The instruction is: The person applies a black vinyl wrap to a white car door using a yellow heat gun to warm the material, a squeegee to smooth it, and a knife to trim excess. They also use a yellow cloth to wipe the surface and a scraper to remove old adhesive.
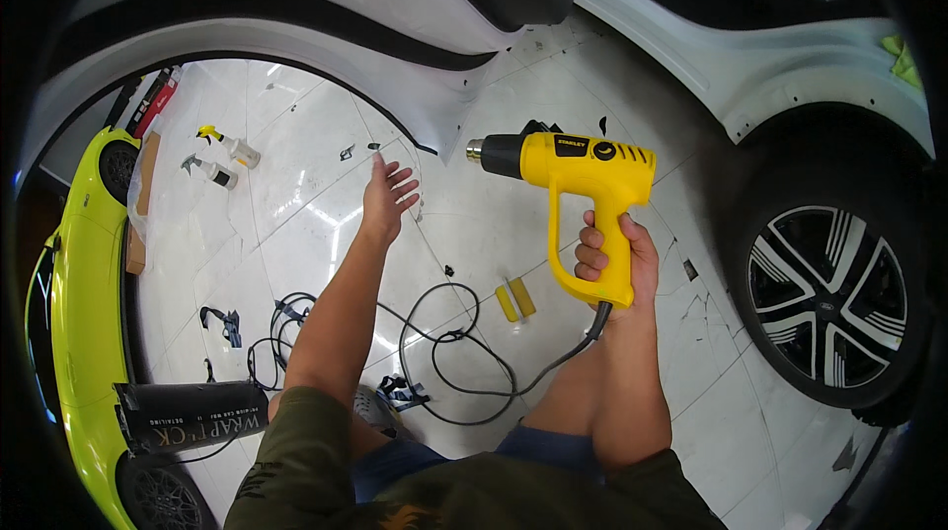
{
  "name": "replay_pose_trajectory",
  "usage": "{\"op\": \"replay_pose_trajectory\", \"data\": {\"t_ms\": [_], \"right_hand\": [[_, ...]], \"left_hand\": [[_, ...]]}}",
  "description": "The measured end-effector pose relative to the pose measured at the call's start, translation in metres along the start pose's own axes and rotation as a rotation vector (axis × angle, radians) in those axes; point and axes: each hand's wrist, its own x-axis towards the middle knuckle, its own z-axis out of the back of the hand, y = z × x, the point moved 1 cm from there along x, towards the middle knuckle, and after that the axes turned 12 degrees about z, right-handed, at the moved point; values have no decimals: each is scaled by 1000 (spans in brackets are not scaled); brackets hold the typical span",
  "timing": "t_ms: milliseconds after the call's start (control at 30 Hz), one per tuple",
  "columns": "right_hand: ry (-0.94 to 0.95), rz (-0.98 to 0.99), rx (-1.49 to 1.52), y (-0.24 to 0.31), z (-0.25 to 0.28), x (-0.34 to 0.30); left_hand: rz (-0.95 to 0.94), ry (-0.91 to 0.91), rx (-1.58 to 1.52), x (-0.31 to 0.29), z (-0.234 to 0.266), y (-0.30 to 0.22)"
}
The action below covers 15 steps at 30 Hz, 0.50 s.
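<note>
My right hand (617, 258) grips the handle of a yellow and black heat gun (578, 169), held upright with its metal nozzle pointing left at the lower edge of a white car body panel (425, 105). Its black cord (464, 352) runs down from the handle and loops over the white tiled floor. My left hand (387, 196) is stretched forward with the fingers spread, holding nothing, close to the bottom edge of the same white panel.
A white car (790, 46) with a black and silver wheel (825, 293) stands at the right. A lime green car (74, 293) is at the left. Two spray bottles (227, 160), two yellow squeegees (514, 299), a black roll (193, 413) and scraps lie on the floor.
</note>
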Motion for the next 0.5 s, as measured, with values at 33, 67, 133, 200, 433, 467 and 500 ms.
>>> {"op": "replay_pose_trajectory", "data": {"t_ms": [33, 67, 133, 200, 433, 467, 500], "right_hand": [[-4, 1, 5, 0, 2, 1], [-7, 0, 0, 0, 1, 3], [20, -9, 42, -1, 1, 7], [39, -13, 46, -1, 0, 10], [-38, 83, 23, 3, 3, 11], [-57, 116, 5, 5, 3, 11], [-72, 126, -10, 7, 5, 10]], "left_hand": [[3, -39, -64, 1, -1, 4], [6, -76, -137, 1, -1, 8], [-23, -110, -138, 2, -3, 17], [-56, -170, -111, 0, -4, 22], [-451, -160, 546, 9, -30, -3], [-491, -167, 667, 14, -31, -14], [-530, -174, 788, 16, -33, -20]]}}
